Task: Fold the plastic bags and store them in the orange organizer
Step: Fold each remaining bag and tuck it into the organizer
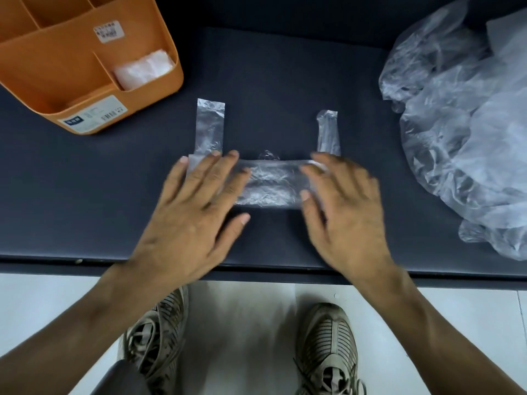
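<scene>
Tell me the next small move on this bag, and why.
Probably fold the left handle down onto the strip. Both handles stick up past the folded strip, and the left hand already lies flat on that end, the right hand on the other.

You are looking down on a dark, matte blue-grey table top (pixel 285 67) that fills the upper 2 thirds of the view, its front edge (pixel 256 269) running straight across from left to right as a thin black band. Below that edge you see a pale, smooth floor (pixel 242 323) with a faint joint line on the right side. Light falls evenly from above, leaving soft shadows on the table and a dull sheen on the floor.
</scene>
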Available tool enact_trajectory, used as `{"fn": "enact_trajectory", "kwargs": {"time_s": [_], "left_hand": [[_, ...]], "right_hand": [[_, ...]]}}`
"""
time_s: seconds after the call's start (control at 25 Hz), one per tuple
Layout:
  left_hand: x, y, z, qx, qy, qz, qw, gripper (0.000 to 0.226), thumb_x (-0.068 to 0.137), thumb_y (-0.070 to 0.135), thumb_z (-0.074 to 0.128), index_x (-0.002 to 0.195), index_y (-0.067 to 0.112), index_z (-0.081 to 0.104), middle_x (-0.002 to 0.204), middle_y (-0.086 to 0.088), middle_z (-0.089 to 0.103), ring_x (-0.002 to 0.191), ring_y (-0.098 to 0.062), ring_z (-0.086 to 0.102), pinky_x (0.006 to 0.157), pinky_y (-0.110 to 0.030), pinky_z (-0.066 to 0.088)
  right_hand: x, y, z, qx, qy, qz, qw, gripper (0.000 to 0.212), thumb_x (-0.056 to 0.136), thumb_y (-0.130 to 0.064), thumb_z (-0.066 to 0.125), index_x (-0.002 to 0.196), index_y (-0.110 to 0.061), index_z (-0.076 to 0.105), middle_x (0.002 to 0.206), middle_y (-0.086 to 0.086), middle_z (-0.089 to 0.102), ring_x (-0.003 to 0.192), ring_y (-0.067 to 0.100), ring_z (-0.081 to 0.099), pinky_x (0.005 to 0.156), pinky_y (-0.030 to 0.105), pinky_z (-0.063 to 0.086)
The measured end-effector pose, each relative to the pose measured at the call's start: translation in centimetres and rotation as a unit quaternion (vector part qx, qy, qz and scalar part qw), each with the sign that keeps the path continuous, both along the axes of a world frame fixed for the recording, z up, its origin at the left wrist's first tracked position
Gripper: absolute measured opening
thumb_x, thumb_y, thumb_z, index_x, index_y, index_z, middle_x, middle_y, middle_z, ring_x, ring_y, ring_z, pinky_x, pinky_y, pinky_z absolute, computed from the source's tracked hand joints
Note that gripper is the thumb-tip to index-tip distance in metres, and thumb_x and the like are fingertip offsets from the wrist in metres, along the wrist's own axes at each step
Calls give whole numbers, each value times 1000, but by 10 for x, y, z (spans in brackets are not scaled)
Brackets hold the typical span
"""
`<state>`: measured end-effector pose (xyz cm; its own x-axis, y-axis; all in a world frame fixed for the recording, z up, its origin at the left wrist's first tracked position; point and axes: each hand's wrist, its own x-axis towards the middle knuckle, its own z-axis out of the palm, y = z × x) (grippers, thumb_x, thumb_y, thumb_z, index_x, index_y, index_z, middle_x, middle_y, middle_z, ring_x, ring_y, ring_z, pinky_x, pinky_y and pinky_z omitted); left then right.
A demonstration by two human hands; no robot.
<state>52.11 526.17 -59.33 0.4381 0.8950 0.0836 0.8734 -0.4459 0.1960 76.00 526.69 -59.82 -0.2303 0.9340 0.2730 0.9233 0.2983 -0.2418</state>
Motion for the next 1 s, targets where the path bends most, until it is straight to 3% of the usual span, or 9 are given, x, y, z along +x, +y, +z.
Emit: {"fn": "enact_trajectory", "kwargs": {"time_s": [0.08,0.16,0.28,0.4,0.52,0.72,0.88,1.0], "left_hand": [[5,0,-13,-62,48,-5,997,70,104,57,20,159,14,24,167,-10,16,155,-29,13,123,-56,11],[0,2,-22,-83,69,11,994,73,102,62,12,161,19,15,169,-7,9,156,-26,5,124,-54,4],[-9,2,-28,-79,57,13,995,74,102,64,12,162,21,12,169,-4,6,156,-22,3,123,-57,6],[-12,1,-26,-62,-10,18,998,74,101,61,23,161,18,17,169,-1,11,156,-18,5,124,-55,3],[-20,4,-21,-12,-65,31,997,67,96,45,42,153,11,38,161,-4,35,152,-19,24,123,-56,9],[-28,16,-27,92,-62,9,994,34,96,24,52,117,8,73,133,-5,66,128,-24,57,113,-63,30],[-25,17,-15,103,-90,-5,991,27,100,18,50,106,8,74,120,-2,72,115,-26,65,110,-60,34],[-26,10,-5,65,-134,10,989,29,101,19,45,101,7,71,116,-2,72,109,-25,65,113,-56,32]], "right_hand": [[-13,-6,-12,-87,-55,32,994,58,104,-46,34,152,-14,42,161,9,34,149,33,28,120,54,23],[-10,-9,-22,-139,-83,19,987,67,104,-56,23,159,-20,23,168,5,17,155,29,10,124,55,10],[8,-8,-28,-152,-87,-4,985,69,102,-61,17,161,-25,14,169,1,9,156,25,3,125,49,2],[12,-8,-25,-133,-70,-9,989,69,102,-59,22,160,-22,22,168,2,17,155,25,11,125,51,7],[16,-7,-19,-87,-21,-7,996,65,98,-48,41,154,-14,39,162,8,33,151,31,26,123,54,17],[27,-3,-17,-56,-10,15,998,61,87,-36,49,142,-10,55,152,8,49,144,31,39,120,52,24],[29,0,-17,31,20,37,999,33,90,-20,56,117,-10,73,133,5,66,129,30,55,105,50,42],[33,-4,-14,17,34,39,999,38,85,-20,56,118,-10,72,129,1,68,127,25,55,103,45,41]]}}
